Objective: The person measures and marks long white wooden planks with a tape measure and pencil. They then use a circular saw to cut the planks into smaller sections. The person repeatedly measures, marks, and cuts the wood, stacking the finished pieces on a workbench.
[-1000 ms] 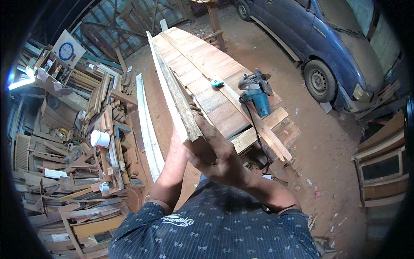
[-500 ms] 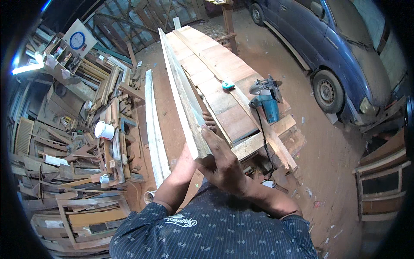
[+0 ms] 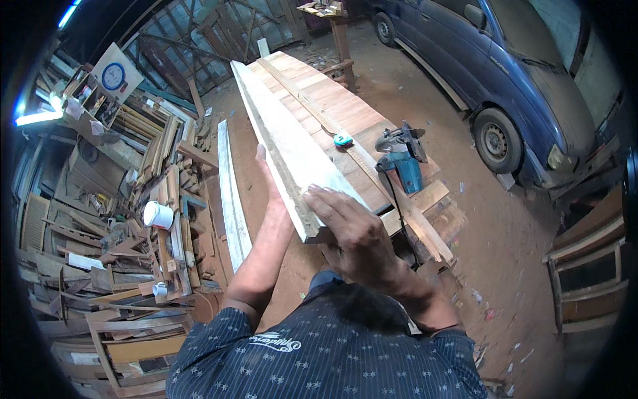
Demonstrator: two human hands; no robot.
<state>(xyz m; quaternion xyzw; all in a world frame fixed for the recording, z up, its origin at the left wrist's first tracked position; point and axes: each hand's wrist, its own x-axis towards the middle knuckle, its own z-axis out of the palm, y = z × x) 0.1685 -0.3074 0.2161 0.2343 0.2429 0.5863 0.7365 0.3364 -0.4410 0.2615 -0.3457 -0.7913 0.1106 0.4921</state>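
Note:
A long, pale wooden plank slants away from me above the worktable, its broad face turned up and to the right. My right hand grips its near end, fingers lying over the top face. My left hand holds the left edge, thumb up along the side; its other fingers are hidden behind the wood. On the table, a teal tape measure sits by a long narrow strip. A teal circular saw rests to the right, its black cord hanging toward me.
A white-faced board lies on the ground at left. Beyond it are stacked timber offcuts, a white bucket and a white mug. A blue van stands at far right, with a wooden frame nearer me.
The plank has rolled from nearly on edge to flatter, its broad pale face now showing. My left hand has come into sight along its left edge. My right hand has shifted slightly rightward.

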